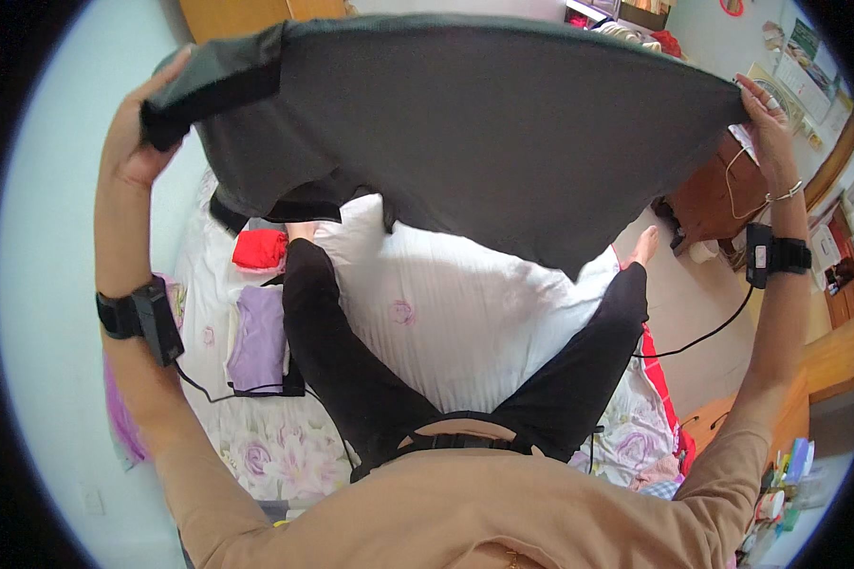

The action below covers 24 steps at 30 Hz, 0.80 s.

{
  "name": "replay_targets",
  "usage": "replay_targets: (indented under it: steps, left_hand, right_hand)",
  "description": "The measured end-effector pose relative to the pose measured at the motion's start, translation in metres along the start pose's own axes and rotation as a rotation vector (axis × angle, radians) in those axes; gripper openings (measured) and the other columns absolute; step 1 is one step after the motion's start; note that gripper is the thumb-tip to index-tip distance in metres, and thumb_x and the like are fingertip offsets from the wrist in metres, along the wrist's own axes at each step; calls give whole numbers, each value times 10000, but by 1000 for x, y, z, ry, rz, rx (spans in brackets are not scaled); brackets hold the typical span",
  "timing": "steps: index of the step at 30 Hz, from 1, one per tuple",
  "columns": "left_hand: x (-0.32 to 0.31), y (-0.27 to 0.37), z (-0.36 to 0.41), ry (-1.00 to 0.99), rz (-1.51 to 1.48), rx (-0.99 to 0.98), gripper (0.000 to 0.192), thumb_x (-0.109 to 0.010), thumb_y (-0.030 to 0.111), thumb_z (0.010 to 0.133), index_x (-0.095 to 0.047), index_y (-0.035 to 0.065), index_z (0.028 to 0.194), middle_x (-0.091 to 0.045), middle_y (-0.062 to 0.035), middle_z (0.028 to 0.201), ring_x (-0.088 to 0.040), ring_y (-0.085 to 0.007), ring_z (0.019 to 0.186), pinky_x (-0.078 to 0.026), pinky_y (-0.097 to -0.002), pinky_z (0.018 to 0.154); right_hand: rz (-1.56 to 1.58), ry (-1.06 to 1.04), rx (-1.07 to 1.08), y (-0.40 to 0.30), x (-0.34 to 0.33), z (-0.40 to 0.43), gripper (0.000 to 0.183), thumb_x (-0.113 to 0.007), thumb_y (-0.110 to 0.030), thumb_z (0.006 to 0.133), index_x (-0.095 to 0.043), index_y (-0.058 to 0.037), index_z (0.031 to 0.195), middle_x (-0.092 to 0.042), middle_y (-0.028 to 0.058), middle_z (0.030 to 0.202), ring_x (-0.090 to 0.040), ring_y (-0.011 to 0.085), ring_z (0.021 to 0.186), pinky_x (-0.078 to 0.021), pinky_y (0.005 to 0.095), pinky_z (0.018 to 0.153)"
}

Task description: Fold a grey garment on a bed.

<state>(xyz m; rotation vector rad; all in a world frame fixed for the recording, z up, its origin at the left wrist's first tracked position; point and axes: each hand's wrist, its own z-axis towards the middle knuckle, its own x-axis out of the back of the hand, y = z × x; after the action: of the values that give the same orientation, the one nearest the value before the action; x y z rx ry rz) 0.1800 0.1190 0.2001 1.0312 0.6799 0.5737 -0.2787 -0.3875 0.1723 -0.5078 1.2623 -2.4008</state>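
A dark grey garment (470, 128) is stretched wide between my two raised hands. My left hand (153, 128) grips its left end, where black bands and folds show. At the far right, my right hand (765, 117) pinches a corner of the cloth; a ring and a bracelet are on that hand and wrist. The garment's lower edge hangs loose and uneven over the white floral bedsheet (427, 327) between my outstretched legs. Which part of the garment each hand holds is hard to tell.
Left of my legs, a folded purple garment (257, 341) lies on a stack, with a folded red cloth (259, 249) farther off. A brown cabinet (719, 188) stands beyond the bed's right side. Black cables run from wrist devices (158, 321). A wall (57, 284) borders the left.
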Motion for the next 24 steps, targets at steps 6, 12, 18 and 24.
replay_targets:
  steps: [6, 12, 18, 24]
  left_hand:
    - [-11, 55, 20, 66, 139, -140, 328, -473, 81, 912, -530, -72, 1196, -591, -147, 1154, -598, -162, 1012, -472, -264, 939]
    - [9, 54, 85, -18, 199, -45, 285, -509, 66, 897, -561, -79, 1136, -635, -129, 1013, -643, -147, 853, -551, -228, 799]
    - [11, -47, 183, -92, 66, 222, 161, -623, 83, 832, -578, -44, 919, -636, -121, 836, -656, -168, 719, -590, -266, 670]
    - [11, -114, 277, 71, 114, 320, 165, -625, 112, 830, -568, -18, 913, -629, -114, 820, -641, -181, 654, -583, -289, 611]
  right_hand:
    - [-97, 121, 155, -38, 15, 18, 295, -554, -186, 924, -604, -25, 1166, -619, 27, 1116, -577, 83, 926, -471, 216, 812]
    - [-663, 151, 287, -31, 6, 44, 310, -577, -273, 903, -645, -52, 1111, -664, 50, 1007, -605, 137, 893, -460, 257, 765]
    - [-1287, -18, 373, 54, -12, 109, 352, -508, -340, 914, -654, -23, 959, -615, 202, 968, -587, 318, 943, -430, 400, 832]
    - [-1264, 130, 76, 86, -90, 161, 287, -489, -288, 918, -652, -71, 1013, -637, 190, 1031, -597, 326, 995, -447, 402, 874]
